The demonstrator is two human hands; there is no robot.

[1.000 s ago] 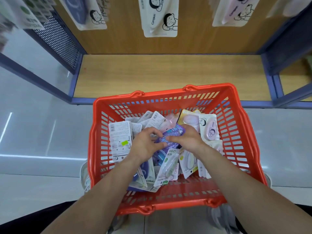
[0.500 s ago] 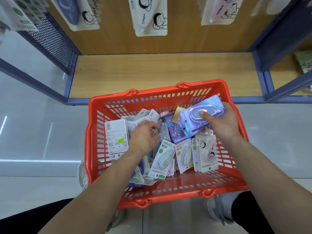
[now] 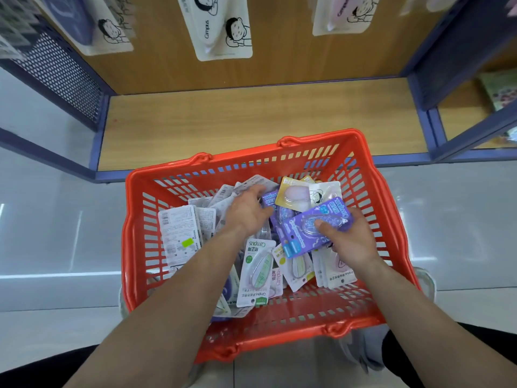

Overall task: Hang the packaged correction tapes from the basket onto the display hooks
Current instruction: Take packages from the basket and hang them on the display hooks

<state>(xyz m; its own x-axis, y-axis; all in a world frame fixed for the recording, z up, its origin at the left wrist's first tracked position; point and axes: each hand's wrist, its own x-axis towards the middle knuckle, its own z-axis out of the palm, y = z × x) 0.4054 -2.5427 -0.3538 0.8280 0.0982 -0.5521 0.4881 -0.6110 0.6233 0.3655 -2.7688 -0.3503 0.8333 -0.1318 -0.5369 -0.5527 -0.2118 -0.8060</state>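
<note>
An orange basket [image 3: 134,247] on the floor holds several packaged correction tapes. My right hand [image 3: 351,242] grips a purple correction tape package [image 3: 302,231], thumb on its blister, low over the basket's right side. My left hand [image 3: 246,211] reaches into the pile at the back middle, fingers on a second purple package [image 3: 269,198]; whether it grips that package I cannot tell. A yellow-backed package [image 3: 292,194] lies beside it, a green one [image 3: 256,273] nearer me. Hung packages [image 3: 221,26] show at the top; their hooks are out of view.
A low wooden shelf [image 3: 251,121] with blue frame posts [image 3: 430,130] stands just behind the basket. A perforated blue side panel [image 3: 67,77] is at the left. Glossy grey floor [image 3: 56,219] lies on both sides. My shoes and dark trousers [image 3: 369,357] are under the basket's near edge.
My right hand lifted the purple package out of the pile, then brought it back down and leftward over the basket. My left hand moved from the centre towards the back of the pile.
</note>
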